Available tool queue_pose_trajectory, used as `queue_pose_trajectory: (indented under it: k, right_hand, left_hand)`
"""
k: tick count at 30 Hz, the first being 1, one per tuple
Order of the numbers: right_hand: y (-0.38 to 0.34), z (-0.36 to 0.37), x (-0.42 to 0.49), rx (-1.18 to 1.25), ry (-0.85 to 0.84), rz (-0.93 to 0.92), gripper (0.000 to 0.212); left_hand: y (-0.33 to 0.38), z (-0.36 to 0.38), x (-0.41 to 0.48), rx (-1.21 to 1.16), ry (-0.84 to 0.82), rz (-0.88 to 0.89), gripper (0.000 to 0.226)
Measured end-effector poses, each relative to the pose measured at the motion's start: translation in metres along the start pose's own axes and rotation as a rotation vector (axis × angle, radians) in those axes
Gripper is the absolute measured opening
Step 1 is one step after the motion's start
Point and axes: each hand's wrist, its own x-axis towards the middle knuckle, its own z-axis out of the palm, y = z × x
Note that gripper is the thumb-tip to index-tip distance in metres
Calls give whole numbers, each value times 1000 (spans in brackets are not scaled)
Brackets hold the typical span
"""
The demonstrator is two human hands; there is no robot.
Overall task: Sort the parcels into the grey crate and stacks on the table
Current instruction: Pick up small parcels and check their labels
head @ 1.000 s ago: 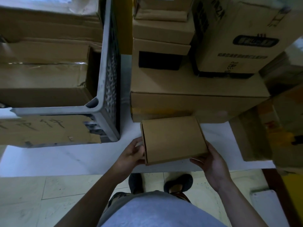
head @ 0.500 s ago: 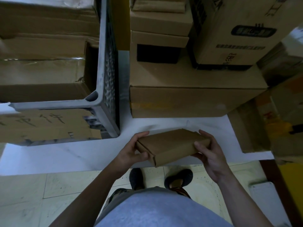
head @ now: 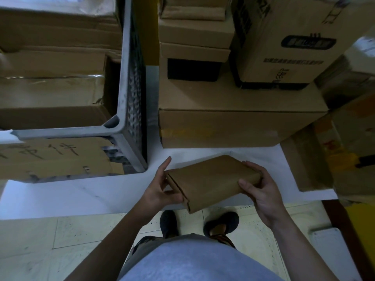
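Holding a small parcel [head: 213,179] tilted over the near edge of the table [head: 81,191], the person had not yet placed it. The left hand [head: 160,191] pinched its left end, thumb on the near side and forefinger stretched past the far corner. The right hand [head: 261,193] clamped the right end, thumb on top, fingers curled over. The crate [head: 129,78] already held several boxes, and a stack [head: 223,126] stood just right of it. Much looked sorted; this parcel had yet to go, and how many more waited could not be told.
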Motion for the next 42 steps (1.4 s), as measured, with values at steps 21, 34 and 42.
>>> queue_pose_trajectory:
  k: [21, 34, 42]
  right_hand:
    - [3, 8, 11, -101, 93, -15, 42]
    - [-16, 27, 14, -354, 25, 26, 52]
    - [2, 25, 18, -268, 96, 116, 25]
  left_hand:
    - [-5, -2, 11, -23, 215, -55, 42]
    - [17, 14, 21, 233, 130, 179, 50]
    - [12, 15, 12, 249, 124, -23, 73]
